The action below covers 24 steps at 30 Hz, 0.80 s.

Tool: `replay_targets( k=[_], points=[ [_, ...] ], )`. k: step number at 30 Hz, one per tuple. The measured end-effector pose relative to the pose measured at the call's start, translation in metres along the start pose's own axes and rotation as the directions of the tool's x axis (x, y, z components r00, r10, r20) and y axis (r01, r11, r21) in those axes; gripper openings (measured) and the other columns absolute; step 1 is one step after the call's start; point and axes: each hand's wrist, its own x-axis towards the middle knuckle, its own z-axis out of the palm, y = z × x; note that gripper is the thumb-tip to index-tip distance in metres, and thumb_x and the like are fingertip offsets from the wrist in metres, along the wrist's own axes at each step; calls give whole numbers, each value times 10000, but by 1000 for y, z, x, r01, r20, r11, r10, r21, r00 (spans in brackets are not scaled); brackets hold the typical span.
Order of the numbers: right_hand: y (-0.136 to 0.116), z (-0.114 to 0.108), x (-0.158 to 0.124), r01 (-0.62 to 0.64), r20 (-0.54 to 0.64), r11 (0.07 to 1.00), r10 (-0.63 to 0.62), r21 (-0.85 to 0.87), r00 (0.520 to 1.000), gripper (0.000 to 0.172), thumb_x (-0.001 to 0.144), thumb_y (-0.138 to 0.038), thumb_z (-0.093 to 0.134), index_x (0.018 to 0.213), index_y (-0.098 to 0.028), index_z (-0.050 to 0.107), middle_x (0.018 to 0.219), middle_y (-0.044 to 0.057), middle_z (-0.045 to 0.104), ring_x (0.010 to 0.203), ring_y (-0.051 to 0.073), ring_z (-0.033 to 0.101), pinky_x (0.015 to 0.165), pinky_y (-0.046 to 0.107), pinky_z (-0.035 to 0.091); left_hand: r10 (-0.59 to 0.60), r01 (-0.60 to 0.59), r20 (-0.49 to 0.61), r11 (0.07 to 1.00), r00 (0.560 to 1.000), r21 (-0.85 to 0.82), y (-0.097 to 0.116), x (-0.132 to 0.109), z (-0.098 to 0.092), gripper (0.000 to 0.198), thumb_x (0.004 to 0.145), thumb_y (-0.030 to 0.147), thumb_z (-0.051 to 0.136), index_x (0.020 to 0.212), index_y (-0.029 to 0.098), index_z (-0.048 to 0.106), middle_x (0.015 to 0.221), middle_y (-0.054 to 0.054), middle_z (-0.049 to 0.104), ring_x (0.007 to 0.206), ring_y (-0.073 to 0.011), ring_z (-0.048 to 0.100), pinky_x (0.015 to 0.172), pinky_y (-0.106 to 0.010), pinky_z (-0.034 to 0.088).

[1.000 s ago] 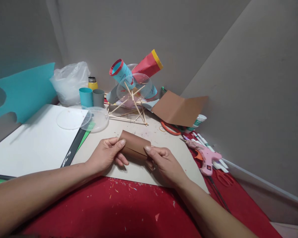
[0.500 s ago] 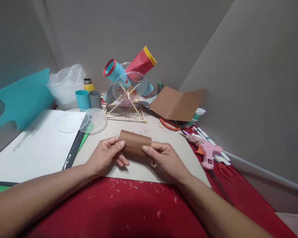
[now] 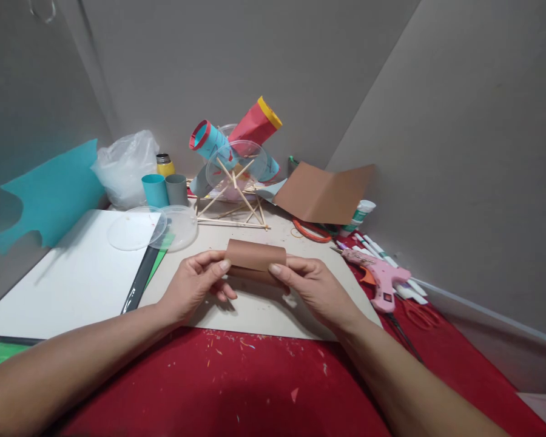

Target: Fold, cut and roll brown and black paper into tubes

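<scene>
A brown paper tube [image 3: 256, 254], rolled from a sheet with its overlapping edge facing me, is held level above the pale board [image 3: 264, 318]. My left hand [image 3: 199, 282] grips its left end, thumb in front and fingers behind or inside. At the other end, my right hand [image 3: 307, 284] pinches the paper near the seam with its thumb. Behind the tube stands a frame of wooden sticks [image 3: 236, 182] carrying clear plastic discs [image 3: 250, 159] and red and blue paper tubes [image 3: 253, 126]. Part of the fingers is hidden by the brown paper.
A pink glue gun [image 3: 384, 279], markers [image 3: 374, 250] and red scissors [image 3: 421, 314] lie right. Folded brown card [image 3: 323, 191] rests at back right. Left are white paper [image 3: 86, 267], plastic lids [image 3: 134, 229], blue and grey cups [image 3: 155, 190], cut blue sheet [image 3: 61, 194] and a plastic bag [image 3: 126, 167].
The brown tube has shifted slightly right and turned more level. Both hands keep their hold, the right moving a little with it. The whole view has tilted slightly.
</scene>
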Motion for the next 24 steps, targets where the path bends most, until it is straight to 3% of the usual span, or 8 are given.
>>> replay_targets(
  k=[4, 6, 9, 12, 17, 21, 24],
  points=[
    [-6, 8, -3, 54, 41, 998, -54, -12, 998, 343, 794, -489, 676, 620, -193, 689, 685, 15, 582, 630, 149, 464, 590, 270, 378, -136, 141, 116, 989, 984, -35, -6, 2, -2, 358, 809, 397, 706, 1025, 115, 665, 881, -97, 733, 550, -141, 698, 425, -175, 489],
    [-9, 10, -5, 92, 26, 995, -91, -31, 995, 304, 801, -464, 673, 666, -196, 720, 775, 35, 621, 712, 173, 519, 649, 285, 414, -179, 188, 135, 980, 975, -63, -7, 3, -3, 358, 801, 386, 719, 1009, 101, 659, 788, -90, 731, 539, -144, 693, 424, -170, 493],
    [-12, 12, -7, 156, -33, 984, -159, -81, 987, 316, 803, -424, 679, 586, -194, 683, 675, 20, 559, 651, 159, 501, 604, 278, 397, -216, 234, 156, 966, 964, -107, -6, 4, -4, 361, 792, 379, 736, 988, 91, 642, 605, -53, 693, 487, -124, 660, 434, -156, 498],
    [-13, 11, -10, 234, -98, 967, -244, -104, 965, 314, 822, -389, 665, 576, -193, 668, 619, 14, 545, 598, 149, 490, 572, 280, 382, -247, 275, 163, 946, 955, -174, -1, 7, -7, 328, 792, 348, 745, 977, 108, 619, 564, -15, 668, 448, -96, 628, 416, -135, 481],
    [-13, 6, -9, 286, -318, 955, -297, -81, 900, 252, 853, -329, 629, 642, -201, 681, 583, -8, 533, 559, 134, 475, 554, 277, 395, -256, 279, 120, 923, 959, -266, 1, 14, -18, 221, 794, 262, 740, 909, 146, 592, 522, 29, 615, 393, -78, 591, 377, -123, 457],
    [-12, 3, -7, 335, -373, 930, -366, -149, 852, 87, 843, -233, 642, 882, -225, 719, 813, 26, 650, 720, 163, 583, 621, 284, 466, -270, 299, 137, 914, 953, -274, -2, 16, -23, 176, 807, 254, 719, 857, 158, 579, 500, 29, 594, 385, -76, 582, 383, -127, 456],
    [-11, 2, -7, 493, -241, 809, -572, -319, 784, 323, 837, -162, 643, 1142, -264, 660, 1097, 67, 628, 999, 209, 598, 828, 356, 511, -271, 310, 168, 909, 948, -280, -3, 16, -23, 189, 794, 240, 730, 867, 152, 580, 516, 33, 600, 391, -71, 584, 387, -123, 457]
  ],
)
